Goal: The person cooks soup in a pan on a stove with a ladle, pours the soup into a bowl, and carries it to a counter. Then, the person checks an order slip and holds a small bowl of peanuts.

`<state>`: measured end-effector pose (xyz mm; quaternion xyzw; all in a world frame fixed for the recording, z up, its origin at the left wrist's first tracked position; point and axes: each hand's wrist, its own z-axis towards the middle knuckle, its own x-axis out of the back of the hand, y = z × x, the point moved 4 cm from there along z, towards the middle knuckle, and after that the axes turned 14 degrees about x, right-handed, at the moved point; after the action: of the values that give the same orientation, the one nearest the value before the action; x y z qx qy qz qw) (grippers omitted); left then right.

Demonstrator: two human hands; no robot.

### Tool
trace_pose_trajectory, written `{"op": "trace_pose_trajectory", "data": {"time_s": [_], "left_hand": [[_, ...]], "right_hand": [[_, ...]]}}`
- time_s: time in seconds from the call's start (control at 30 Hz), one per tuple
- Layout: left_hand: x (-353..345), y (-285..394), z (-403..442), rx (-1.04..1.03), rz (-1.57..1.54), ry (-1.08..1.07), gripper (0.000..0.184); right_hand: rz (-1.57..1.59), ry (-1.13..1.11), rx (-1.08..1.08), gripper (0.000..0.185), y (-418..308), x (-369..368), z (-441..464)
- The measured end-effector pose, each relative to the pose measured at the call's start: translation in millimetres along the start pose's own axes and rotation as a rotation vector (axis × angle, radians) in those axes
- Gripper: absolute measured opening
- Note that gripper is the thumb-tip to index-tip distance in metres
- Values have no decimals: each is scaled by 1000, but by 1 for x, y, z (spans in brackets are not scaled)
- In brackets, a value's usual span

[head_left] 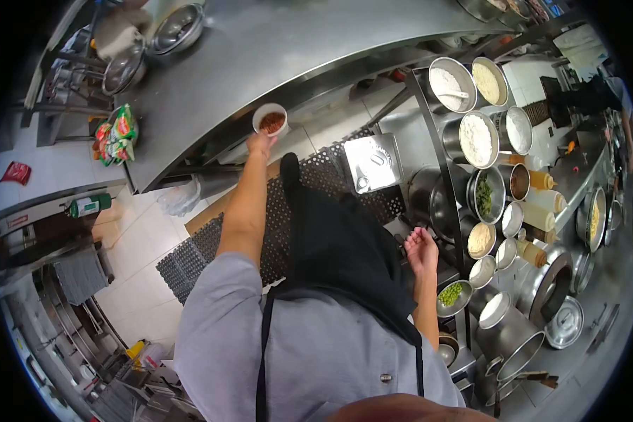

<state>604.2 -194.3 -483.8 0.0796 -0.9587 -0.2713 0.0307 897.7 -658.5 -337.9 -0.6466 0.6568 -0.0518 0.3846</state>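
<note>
My left hand (261, 143) is closed on the near edge of a white tub (278, 133) holding something reddish-brown and crumbly (271, 122). The tub is by the edge of the long steel counter (260, 49), above the floor. My right hand (420, 250) hangs low on the other side of me with nothing in it, its fingers loosely bent and apart. Close to that hand are a large steel pot (429, 193) and a steel bowl of green peas (451, 295).
A shelf to my right carries bowls of white powder (477, 139), chopped greens (484, 195) and squeeze bottles (541, 180). A square steel lid (373, 162) lies beyond my right hand. Black perforated mats (190, 264) cover part of the tiled floor. Colourful packets (119, 137) hang at the counter's left end.
</note>
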Motion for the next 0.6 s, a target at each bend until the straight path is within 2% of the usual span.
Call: {"op": "trace_pose_trajectory", "data": {"time_s": [0.07,0.23,0.3,0.33,0.4,0.47,0.53,0.57,0.6], "left_hand": [[-17,18,21,15,-78,24,24],[-49,32,50,-12,-209,-26,27],[-55,21,42,-43,-215,-73,29],[-51,5,68,4,-52,-111,32],[-48,-22,40,-179,275,-109,36],[-37,-61,-6,-129,729,-96,26],[6,-133,43,-267,1143,-82,24],[12,-136,-20,-509,1264,-81,33],[47,-174,9,-388,1285,-32,40]], "right_hand": [[-29,48,12,20,-1,4,-8],[-41,161,1,22,2,-7,-23],[38,0,-2,25,4,-25,-22],[29,16,19,27,2,-38,-24],[136,-84,38,36,0,-65,-18],[197,-126,61,47,-15,-109,-20],[228,-172,99,54,-35,-149,-25],[289,-225,122,57,-45,-165,-28],[333,-291,146,58,-59,-180,-28]]}}
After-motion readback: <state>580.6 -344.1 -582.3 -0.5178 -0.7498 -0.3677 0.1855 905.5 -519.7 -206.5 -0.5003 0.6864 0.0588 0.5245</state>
